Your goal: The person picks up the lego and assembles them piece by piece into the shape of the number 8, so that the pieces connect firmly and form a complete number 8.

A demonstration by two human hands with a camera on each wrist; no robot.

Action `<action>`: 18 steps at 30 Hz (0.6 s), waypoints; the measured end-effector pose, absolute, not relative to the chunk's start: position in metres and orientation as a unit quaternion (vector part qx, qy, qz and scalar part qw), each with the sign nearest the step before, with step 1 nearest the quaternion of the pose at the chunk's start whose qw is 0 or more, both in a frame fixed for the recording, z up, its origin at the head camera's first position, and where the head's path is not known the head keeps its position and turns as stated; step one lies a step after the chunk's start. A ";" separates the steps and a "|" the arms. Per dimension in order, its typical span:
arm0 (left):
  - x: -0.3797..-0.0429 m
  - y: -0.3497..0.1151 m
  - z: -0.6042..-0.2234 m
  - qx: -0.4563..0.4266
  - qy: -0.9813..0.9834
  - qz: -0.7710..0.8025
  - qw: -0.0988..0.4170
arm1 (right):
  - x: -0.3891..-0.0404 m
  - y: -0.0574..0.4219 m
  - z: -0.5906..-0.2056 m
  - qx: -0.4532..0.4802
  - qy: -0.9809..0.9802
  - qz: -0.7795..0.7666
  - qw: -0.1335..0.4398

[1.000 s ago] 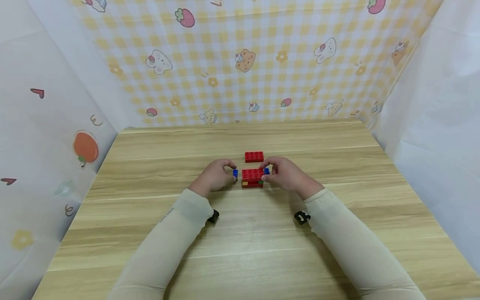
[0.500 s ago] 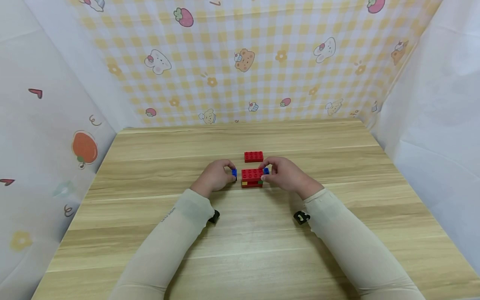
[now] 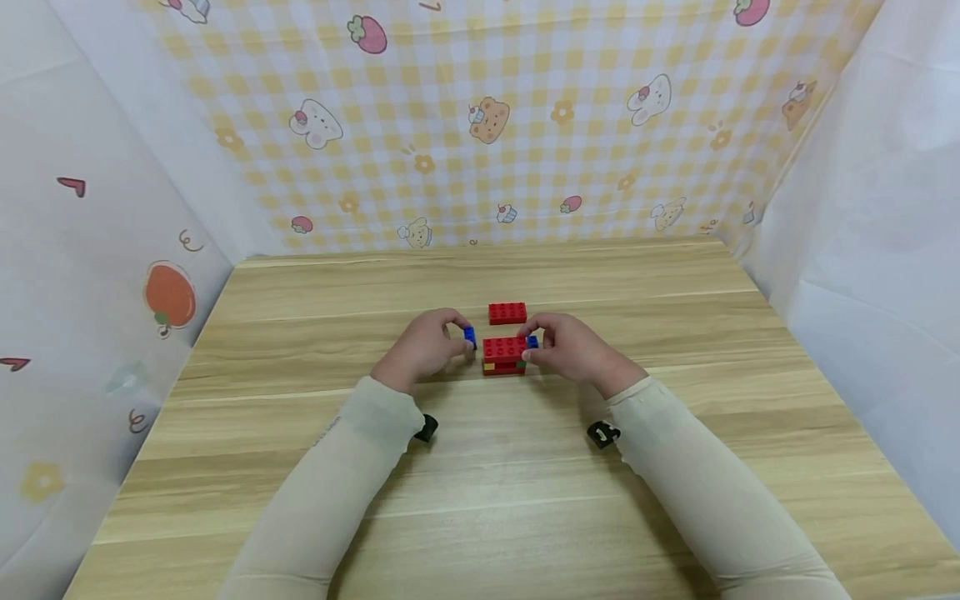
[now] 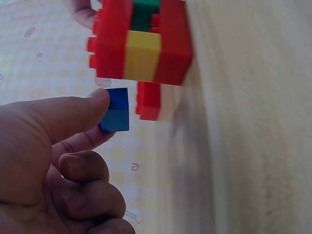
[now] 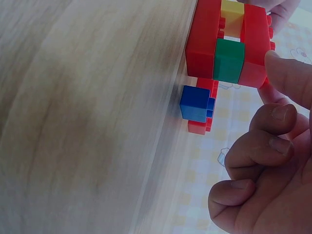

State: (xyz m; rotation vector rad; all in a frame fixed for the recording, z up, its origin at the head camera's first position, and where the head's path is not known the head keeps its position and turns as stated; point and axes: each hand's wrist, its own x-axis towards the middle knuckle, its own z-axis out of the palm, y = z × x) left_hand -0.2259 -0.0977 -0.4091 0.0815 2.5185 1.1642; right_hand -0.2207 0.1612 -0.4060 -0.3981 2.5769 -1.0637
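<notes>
My left hand (image 3: 426, 346) pinches a small blue brick (image 4: 116, 111) between thumb and forefinger, its other fingers curled loosely. The brick is tilted and sits just left of a stacked block build. That build has a long red brick (image 3: 503, 347) on top and another red brick below. A yellow brick (image 4: 142, 56) and a green brick (image 5: 229, 60) stand between them at opposite ends, leaving a gap in the middle. With thumb and forefinger, my right hand (image 3: 570, 350) grips the top red brick at its right end.
Behind the build lies a loose red brick (image 3: 507, 313). A second blue brick (image 5: 195, 104) rests on the wooden table (image 3: 510, 483) near the build's right end. Patterned cloth (image 3: 420, 125) hangs along the table's back edge.
My left hand has shifted slightly away from me, taking the blue brick along and tilting it. The right hand and the stacked build stay put.
</notes>
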 end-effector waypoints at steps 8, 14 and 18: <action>-0.222 -0.098 -0.400 0.067 0.884 0.434 0.160 | -0.221 0.162 -0.405 -0.141 0.904 -0.370 0.161; -0.220 -0.095 -0.397 0.086 0.884 0.432 0.153 | -0.221 0.162 -0.406 -0.140 0.903 -0.371 0.165; -0.218 -0.092 -0.395 0.091 0.884 0.432 0.155 | -0.221 0.162 -0.405 -0.138 0.903 -0.371 0.167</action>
